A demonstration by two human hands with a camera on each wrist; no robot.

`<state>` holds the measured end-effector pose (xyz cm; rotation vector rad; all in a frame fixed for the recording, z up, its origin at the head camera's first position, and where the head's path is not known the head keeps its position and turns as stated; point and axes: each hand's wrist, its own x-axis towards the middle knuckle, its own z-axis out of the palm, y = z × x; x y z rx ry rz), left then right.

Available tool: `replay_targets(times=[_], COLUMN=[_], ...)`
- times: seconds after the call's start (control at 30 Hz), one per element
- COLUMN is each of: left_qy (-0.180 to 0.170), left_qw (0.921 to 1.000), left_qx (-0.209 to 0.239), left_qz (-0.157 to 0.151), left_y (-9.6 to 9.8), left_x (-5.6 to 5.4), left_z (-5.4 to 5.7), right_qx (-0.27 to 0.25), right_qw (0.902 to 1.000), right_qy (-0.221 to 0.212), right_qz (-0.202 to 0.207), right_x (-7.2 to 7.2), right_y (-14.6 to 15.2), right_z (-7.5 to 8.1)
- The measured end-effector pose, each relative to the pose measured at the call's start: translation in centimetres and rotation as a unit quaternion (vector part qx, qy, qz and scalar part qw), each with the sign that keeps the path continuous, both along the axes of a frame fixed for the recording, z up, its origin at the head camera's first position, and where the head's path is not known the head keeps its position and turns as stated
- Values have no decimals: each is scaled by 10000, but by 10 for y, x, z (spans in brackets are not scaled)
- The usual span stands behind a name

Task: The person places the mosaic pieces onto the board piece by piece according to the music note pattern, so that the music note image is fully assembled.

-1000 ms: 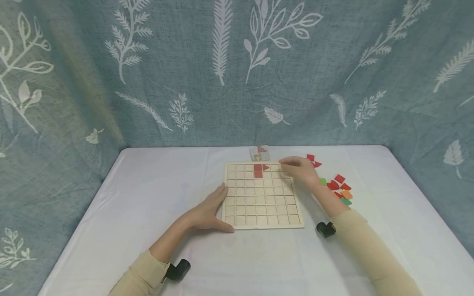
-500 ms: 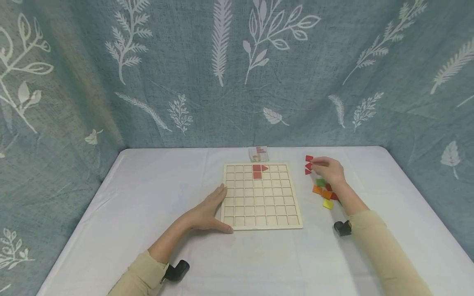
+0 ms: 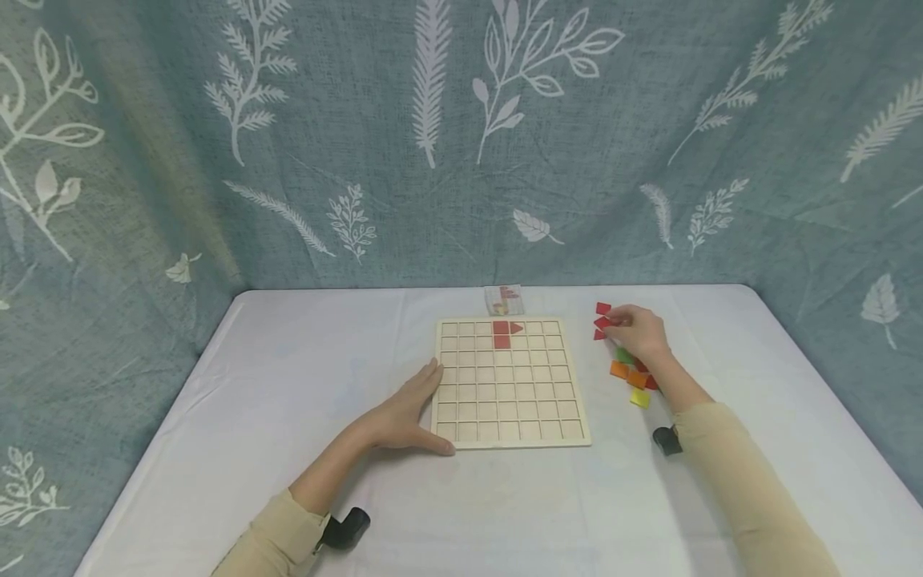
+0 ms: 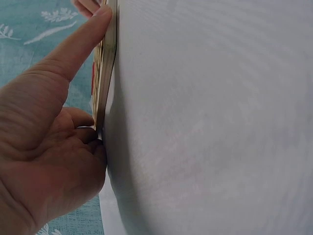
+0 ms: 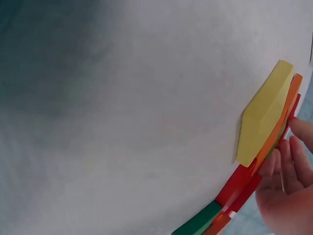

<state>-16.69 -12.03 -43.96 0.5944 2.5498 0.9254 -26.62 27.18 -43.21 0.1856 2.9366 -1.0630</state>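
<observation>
A wooden grid board (image 3: 506, 393) lies on the white table. In its top rows sit two red squares (image 3: 501, 341) and a red triangle (image 3: 516, 328). My left hand (image 3: 404, 413) rests along the board's left edge, its thumb at the near corner and the fingers extended. In the left wrist view, this hand (image 4: 49, 127) touches the board's side (image 4: 107, 63). To the right of the board, my right hand (image 3: 640, 332) has thumb and forefinger at a red tile (image 3: 602, 323), pinching its right side. More red tiles (image 3: 602, 308) lie beside it.
Below the right hand lie green (image 3: 624, 355), orange (image 3: 619, 369) and yellow tiles (image 3: 639, 397), with red ones partly hidden by the wrist. A small pattern card (image 3: 504, 300) lies behind the board. A patterned curtain (image 3: 461, 160) hangs behind the table.
My right hand has moved from the board's upper right corner rightward to the red tiles; in the last half second its thumb has shifted slightly. My left hand stays at the board's edge.
</observation>
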Motion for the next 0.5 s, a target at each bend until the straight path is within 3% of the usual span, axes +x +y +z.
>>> replay_targets(times=[0.27,0.5], left_qy=[-18,-37], left_qw=[10000,10000], left_qx=[32,30], left_qz=[-32,-42], left_y=[0,-1], left_x=[0,1], left_z=[0,2], right_qx=[167,-194], right_qw=[9999,9998], right_qy=[10,-22], right_qz=[20,-101], right_x=[-4,-3], right_y=[-5,-5], right_z=[-1,-2])
